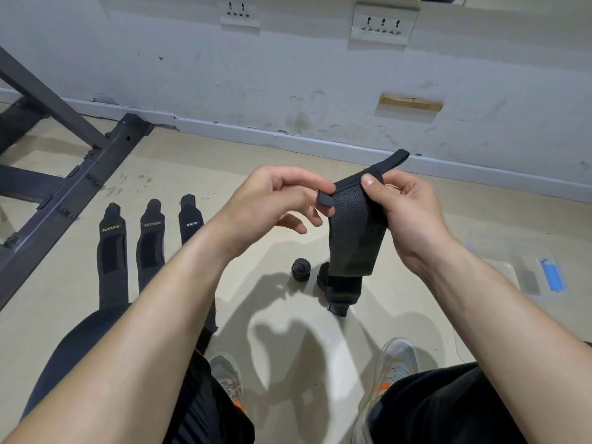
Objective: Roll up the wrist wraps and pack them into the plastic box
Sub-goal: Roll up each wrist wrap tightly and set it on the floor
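Head view: at 12 o'clock your left hand [266, 203] pinches the tab of the wrist wrap [357, 238]. Your right hand [410, 216] grips its top edge, thumb pressed down. The wrap's tail possibly reaches the floor. Beyond sit 1 rolled wrap [301, 269], the plastic box [512, 277] at 3 o'clock and 3 flat wraps [150, 248] at 9 o'clock.

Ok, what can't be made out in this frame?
Head view, plastic box: contents unreadable, washed out and partly behind the right forearm.
Head view, three flat wraps: near ends covered by the left forearm and leg.
Head view, dark item behind the held wrap: mostly covered by it; rolled wrap or not, unclear.
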